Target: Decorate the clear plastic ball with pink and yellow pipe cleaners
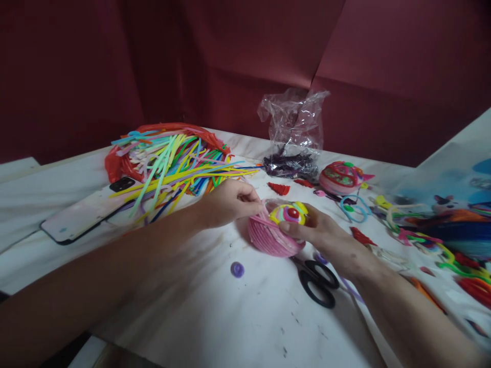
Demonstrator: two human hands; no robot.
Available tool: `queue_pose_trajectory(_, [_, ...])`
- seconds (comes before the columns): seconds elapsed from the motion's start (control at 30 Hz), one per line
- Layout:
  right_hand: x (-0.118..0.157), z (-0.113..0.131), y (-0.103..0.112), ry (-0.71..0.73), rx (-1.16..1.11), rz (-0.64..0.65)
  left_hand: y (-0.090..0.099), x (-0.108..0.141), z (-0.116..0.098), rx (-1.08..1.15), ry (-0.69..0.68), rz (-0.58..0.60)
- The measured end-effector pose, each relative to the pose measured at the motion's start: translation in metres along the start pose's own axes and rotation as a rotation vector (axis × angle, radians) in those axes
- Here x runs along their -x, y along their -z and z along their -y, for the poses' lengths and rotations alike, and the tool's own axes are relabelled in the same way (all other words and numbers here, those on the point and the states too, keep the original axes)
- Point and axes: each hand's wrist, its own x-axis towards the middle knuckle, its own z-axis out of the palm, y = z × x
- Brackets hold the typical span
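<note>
A round ball [274,240] wrapped in pink pipe cleaner sits on the table, with yellow, white and red coiled pieces on its upper side. My right hand [312,227] grips it from the right, thumb on the front. At its left edge, my left hand [233,204] pinches a pink pipe cleaner [263,208] lying against the ball; the fingertips partly hide it. Black-handled scissors [318,283] lie under my right wrist, their blades mostly hidden. In front of the ball is a small purple coil [237,269], and another purple coil [320,258] is partly covered beside the scissors.
Many loose pipe cleaners [172,158] spill from a red bag at the left, over a phone [88,209]. Behind stand a clear plastic bag [295,122] with dark strands and a second decorated ball [339,178]. Red wedge pieces [278,188] and coloured scraps [425,240] lie around.
</note>
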Motion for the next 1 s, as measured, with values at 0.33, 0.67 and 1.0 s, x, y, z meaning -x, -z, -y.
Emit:
queue_pose_trajectory(0.33, [0.001, 0.008, 0.0, -0.008, 0.028, 0.004, -0.013, -0.004, -0.018, -0.245, -0.167, 0.069])
queue_pose_trajectory(0.67, [-0.004, 0.014, -0.002, -0.007, 0.063, 0.055, -0.006, -0.014, -0.019, -0.219, -0.083, 0.144])
queue_pose_trajectory(1.0, [-0.009, 0.017, 0.003, 0.038, 0.119, 0.179, -0.004, -0.018, -0.002, -0.097, 0.015, 0.173])
